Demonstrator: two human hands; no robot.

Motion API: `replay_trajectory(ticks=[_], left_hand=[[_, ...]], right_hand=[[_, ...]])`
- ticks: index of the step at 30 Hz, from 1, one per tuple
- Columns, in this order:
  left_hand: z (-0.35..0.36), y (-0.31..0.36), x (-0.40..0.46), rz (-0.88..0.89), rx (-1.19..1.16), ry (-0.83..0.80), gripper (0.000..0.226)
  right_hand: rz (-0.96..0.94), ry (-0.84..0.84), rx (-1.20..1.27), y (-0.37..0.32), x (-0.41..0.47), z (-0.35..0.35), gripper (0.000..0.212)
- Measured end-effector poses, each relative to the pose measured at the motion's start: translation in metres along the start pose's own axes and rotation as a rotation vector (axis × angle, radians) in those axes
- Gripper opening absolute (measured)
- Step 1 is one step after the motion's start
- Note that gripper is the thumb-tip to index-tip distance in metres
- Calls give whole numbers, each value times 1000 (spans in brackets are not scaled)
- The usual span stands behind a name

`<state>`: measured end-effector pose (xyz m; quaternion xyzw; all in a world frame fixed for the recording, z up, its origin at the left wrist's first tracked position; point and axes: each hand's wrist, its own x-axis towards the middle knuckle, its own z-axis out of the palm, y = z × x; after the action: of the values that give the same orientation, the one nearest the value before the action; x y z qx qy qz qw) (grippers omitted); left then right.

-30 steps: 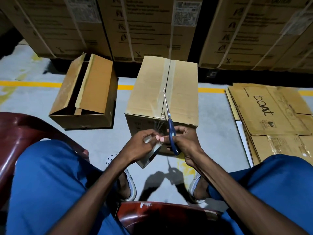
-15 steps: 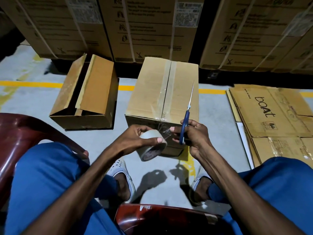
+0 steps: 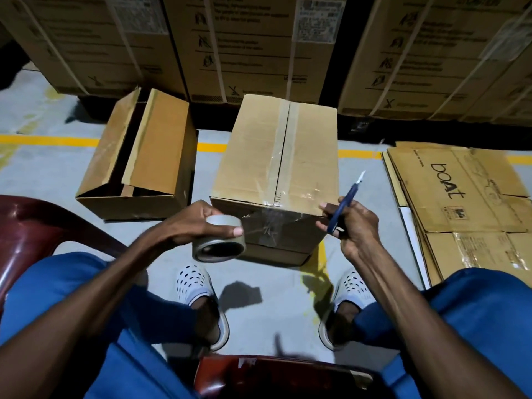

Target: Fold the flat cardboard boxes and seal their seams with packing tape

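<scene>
A folded cardboard box [image 3: 253, 151] stands on the floor in front of me, with clear tape along its top seam and down its near face. My left hand [image 3: 198, 223] grips a roll of packing tape [image 3: 220, 240] just left of the box's near face. My right hand [image 3: 351, 223] holds blue-handled scissors [image 3: 344, 205] at the box's near right corner, blades closed and pointing up and right. A second box [image 3: 152, 156] sits to the left with its top flaps open.
A stack of flat cardboard sheets [image 3: 460, 197] printed "boAt" lies on the floor at the right. Large strapped cartons [image 3: 244, 44] line the back. I sit on a dark red plastic chair [image 3: 273, 375], feet in white perforated shoes [image 3: 195, 286].
The tape strip between the roll and the box has been cut. My hands moved apart: the left swung the roll down and left, the right carried the scissors off to the right.
</scene>
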<state>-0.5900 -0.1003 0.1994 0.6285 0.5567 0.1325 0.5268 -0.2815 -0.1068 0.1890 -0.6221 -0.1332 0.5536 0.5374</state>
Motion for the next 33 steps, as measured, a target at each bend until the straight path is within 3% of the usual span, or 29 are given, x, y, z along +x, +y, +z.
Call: replay_trajectory(ticks=[4,8,16,23,28,33], left_hand=[[-39,-21,-2,-46,107,27,93],[-74,-28,4,-73,320,79,73],[-69,-26,46,-6,811,210,76],[-71,-23,61,150,923,278,109],[-74,-14,61,35,1095,365,87],[-72,-8,65,-60,1138,323,84]], right_hand=[[-9,134,122,-14,18,-27,26],[-3,115,123,-1,18,-36,29],[-30,158,210,26,15,-41,36],[-76,245,241,30,14,-45,39],[-113,268,221,35,16,-39,39],[-103,283,185,41,19,-39,38]])
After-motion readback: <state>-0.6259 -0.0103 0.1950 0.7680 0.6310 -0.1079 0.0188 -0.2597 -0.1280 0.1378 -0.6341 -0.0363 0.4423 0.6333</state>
